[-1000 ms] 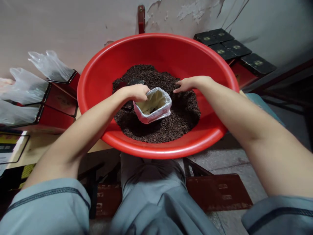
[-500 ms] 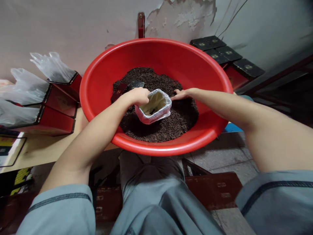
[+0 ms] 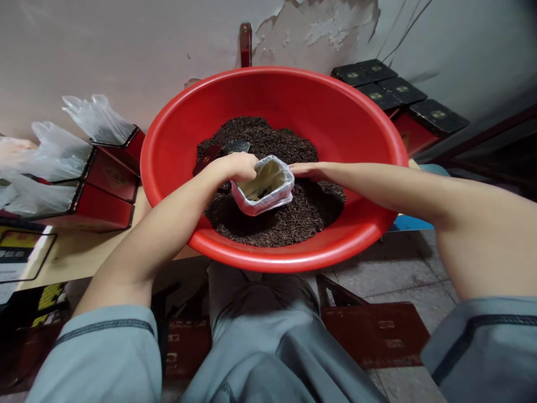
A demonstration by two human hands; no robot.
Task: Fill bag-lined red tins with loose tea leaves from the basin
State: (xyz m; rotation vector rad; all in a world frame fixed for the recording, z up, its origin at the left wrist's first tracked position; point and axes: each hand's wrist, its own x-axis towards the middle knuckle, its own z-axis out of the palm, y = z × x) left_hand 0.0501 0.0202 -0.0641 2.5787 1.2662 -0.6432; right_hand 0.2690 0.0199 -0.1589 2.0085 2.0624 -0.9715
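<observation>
My left hand (image 3: 244, 167) is closed over the left rim of a red tin lined with a clear plastic bag (image 3: 268, 205), whose mouth tilts toward me. A few dark bits lie inside the lining. My right hand (image 3: 309, 170) has its fingers stretched out flat against the tin's right side, palm down; the fingertips are partly hidden behind the rim. Both hands are over dark loose leaves that look like tea (image 3: 289, 226), heaped in a large red plastic basin (image 3: 352, 112). Behind my left hand a black-and-red tin lid (image 3: 235, 147) lies on the heap.
Red tins with plastic bags (image 3: 104, 210) sticking out stand on a wooden table (image 3: 79, 252) at left. Black-topped tins (image 3: 400, 89) are stacked at back right, by the wall. A dark red wooden stool (image 3: 377, 333) is below, beside my legs.
My right hand has moved left, from lying on the leaves to flat against the tin's side. My left hand keeps its hold on the tin. The view has shifted slightly.
</observation>
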